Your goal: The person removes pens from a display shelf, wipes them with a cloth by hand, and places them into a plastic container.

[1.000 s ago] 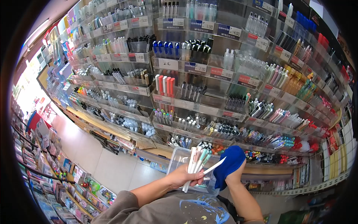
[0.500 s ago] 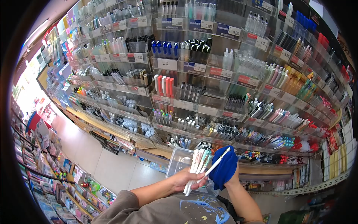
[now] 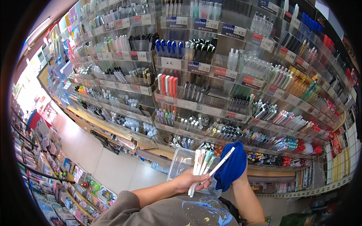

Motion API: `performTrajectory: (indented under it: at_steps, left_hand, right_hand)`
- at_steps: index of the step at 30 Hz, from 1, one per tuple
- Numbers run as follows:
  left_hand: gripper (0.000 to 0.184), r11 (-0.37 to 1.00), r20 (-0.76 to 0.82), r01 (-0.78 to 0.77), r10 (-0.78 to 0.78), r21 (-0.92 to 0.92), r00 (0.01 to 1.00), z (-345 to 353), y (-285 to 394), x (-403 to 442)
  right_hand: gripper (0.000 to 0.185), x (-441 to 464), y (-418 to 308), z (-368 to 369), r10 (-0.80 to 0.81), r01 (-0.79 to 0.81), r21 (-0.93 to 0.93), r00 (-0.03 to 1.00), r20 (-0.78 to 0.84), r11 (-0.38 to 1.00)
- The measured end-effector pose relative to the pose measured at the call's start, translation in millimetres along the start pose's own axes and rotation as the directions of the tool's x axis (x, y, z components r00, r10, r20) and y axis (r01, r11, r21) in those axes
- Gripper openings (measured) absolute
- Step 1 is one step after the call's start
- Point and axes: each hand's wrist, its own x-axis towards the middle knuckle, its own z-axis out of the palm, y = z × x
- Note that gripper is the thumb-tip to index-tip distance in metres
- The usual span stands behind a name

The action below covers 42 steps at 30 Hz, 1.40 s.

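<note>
Since the earlier frame, the blue cloth has shifted slightly up and rightward. The left hand is closed around about five pens — white, pink and green, one slanting across the cloth. The right hand is at the cloth's edge, its fingers hidden, so their grip cannot be told. One clear box sits below the pens. On the rack, price labels read 3.00 and 4.00 — some marked M&G.
</note>
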Motion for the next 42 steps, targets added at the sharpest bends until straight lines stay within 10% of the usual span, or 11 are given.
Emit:
performTrajectory:
  at_steps: [14, 26, 35, 42]
  left_hand:
    - [0.019, 0.901, -0.180, -0.189, 0.276, 0.390, 0.944, 6.9, 0.0, -1.9]
    - [0.023, 0.838, -0.223, -0.159, 0.314, 0.522, 0.923, 13.1, 0.9, -4.1]
    - [0.019, 0.939, -0.151, -0.219, 0.265, 0.265, 0.952, 7.0, -1.2, -4.7]
    - [0.017, 0.922, -0.165, -0.211, 0.274, 0.323, 0.948, 8.7, 0.3, -4.0]
  right_hand:
    - [0.012, -0.9, 2.1, 0.1, -0.288, 0.326, -0.642, 0.943, 0.168, 0.694]
    - [0.016, 4.2, 2.3, -8.3, -0.355, 0.417, -0.734, 0.900, 0.252, 0.536]
    - [0.017, -2.7, 1.6, -1.6, -0.273, 0.329, -0.505, 0.944, 0.184, 0.798]
    - [0.012, -0.1, 0.7, 1.0, -0.304, 0.358, -0.693, 0.930, 0.206, 0.625]
